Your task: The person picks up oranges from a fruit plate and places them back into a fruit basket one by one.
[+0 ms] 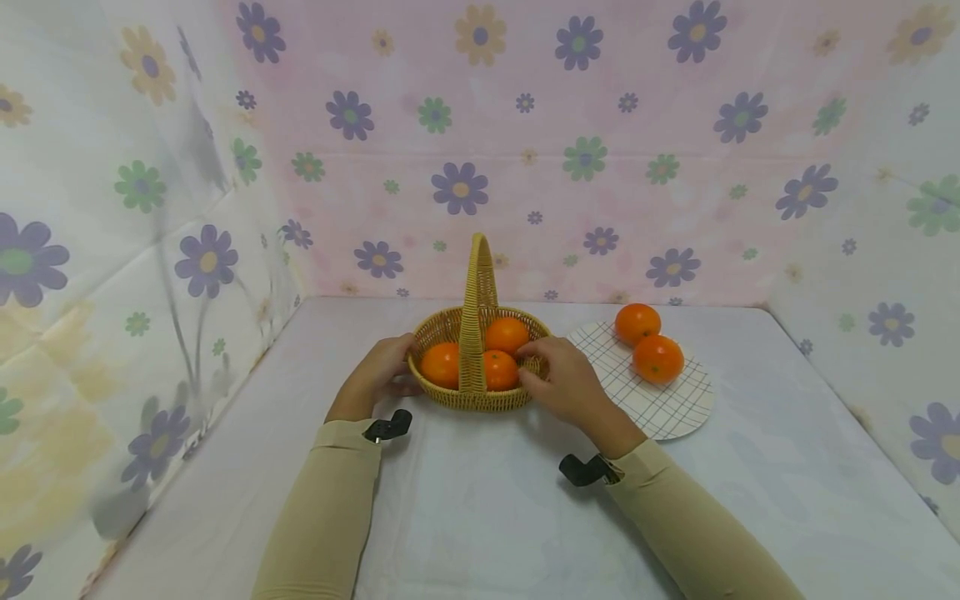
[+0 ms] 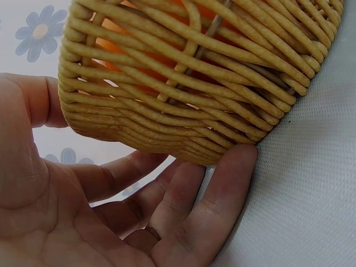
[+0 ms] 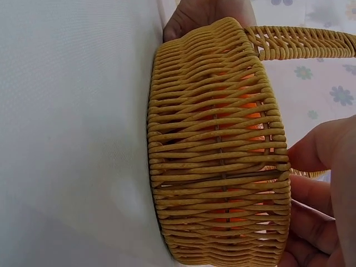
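Tan woven oval basket, presumably stiff, weighted by round orange fruits; hold both ends. My left hand grips one; whether my right hand pinches, I cannot tell.

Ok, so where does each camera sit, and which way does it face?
Head: worn on the head, facing forward and down at the basket; the left hand, right hand and both sleeves show.
Left wrist: worn on that wrist, facing the basket's woven side close up; part of the left hand shows.
Right wrist: worn on that wrist, facing the basket's near side, picture turned sideways; the right hand shows at the right edge, the left at the top.
Shared: head and right wrist both show both hands and the basket's handle.
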A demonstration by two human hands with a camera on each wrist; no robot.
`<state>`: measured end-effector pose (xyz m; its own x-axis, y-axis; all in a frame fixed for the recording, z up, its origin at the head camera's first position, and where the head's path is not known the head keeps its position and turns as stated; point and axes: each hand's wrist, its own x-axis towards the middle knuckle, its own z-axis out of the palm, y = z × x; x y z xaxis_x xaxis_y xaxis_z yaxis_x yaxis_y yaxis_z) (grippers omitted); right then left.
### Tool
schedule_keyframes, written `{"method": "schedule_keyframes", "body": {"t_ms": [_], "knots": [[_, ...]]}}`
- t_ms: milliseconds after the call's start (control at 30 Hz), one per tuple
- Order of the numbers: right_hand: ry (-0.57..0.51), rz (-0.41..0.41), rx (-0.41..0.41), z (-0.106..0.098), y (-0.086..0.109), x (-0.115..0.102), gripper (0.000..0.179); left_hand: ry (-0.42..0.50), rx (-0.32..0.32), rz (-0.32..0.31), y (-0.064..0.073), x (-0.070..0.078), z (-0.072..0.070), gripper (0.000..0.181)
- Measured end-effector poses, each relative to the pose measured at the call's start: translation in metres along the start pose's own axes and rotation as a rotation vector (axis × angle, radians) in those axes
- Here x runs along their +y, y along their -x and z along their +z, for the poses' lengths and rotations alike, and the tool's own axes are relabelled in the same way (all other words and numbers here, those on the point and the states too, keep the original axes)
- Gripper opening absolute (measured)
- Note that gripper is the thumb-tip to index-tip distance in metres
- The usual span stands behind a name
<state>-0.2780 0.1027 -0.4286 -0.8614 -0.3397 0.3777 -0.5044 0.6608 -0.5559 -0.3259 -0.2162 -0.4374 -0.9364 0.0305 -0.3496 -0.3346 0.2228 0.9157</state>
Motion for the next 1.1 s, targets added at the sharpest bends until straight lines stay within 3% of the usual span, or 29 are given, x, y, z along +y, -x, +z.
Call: {"method": "schedule_keyframes", "body": {"t_ms": [800, 1100], "knots": [[-0.025, 0.029, 0.094, -0.014, -0.002, 0.007, 0.029, -0.012, -0.004, -0.002, 0.001, 0.003, 0.002, 0.054], [0.029, 0.121, 0.09, -0.024, -0.005, 0.011, 0.031, -0.028, 0.001, -0.003, 0.002, 0.002, 0.001, 0.054]]}}
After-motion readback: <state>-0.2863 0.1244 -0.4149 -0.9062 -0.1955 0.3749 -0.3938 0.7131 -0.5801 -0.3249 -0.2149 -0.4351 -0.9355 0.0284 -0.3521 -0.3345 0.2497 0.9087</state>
